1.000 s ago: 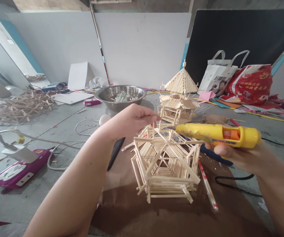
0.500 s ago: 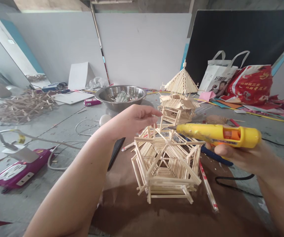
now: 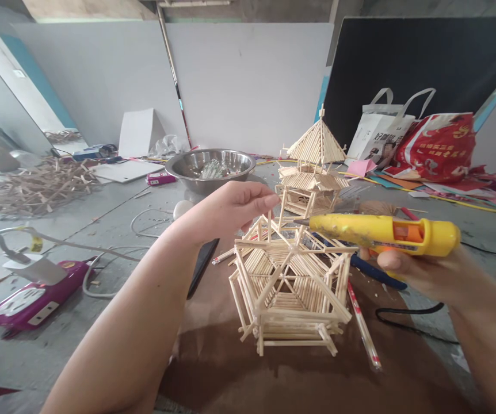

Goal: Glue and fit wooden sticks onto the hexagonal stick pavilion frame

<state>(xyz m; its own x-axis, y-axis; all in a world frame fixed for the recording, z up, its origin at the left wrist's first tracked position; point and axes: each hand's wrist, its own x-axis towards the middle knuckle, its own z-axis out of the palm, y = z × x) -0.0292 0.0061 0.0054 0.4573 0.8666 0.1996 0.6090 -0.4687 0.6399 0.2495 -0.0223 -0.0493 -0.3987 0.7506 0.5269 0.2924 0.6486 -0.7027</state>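
Observation:
My right hand [image 3: 416,270] grips a yellow hot glue gun [image 3: 360,230] lying on its side, its nozzle pointing left. The nozzle tip sits just over the far side of a six-sided wooden stick frame [image 3: 291,315], whose spokes meet at a hub. My left hand [image 3: 241,207] is closed, thumb and fingers pinched at the top of a short upright stick [image 3: 269,227] at the frame's far left. Behind it stands a tiered stick pagoda [image 3: 315,150] with a pointed roof. Blue-handled pliers [image 3: 377,272] lie partly under the glue gun.
A wrapped packet of sticks [image 3: 365,328] rests on the brown sheet [image 3: 213,368], right of the frame. Behind my left hand is a steel bowl [image 3: 187,181]. A purple power strip [image 3: 36,299] with white cables lies at left, near a wood-scrap pile [image 3: 45,184]. Bags [image 3: 438,146] stand back right.
My left thumb and fingers have come together at the top of the upright stick. The glue gun has shifted slightly right; the stick frame has stayed in place.

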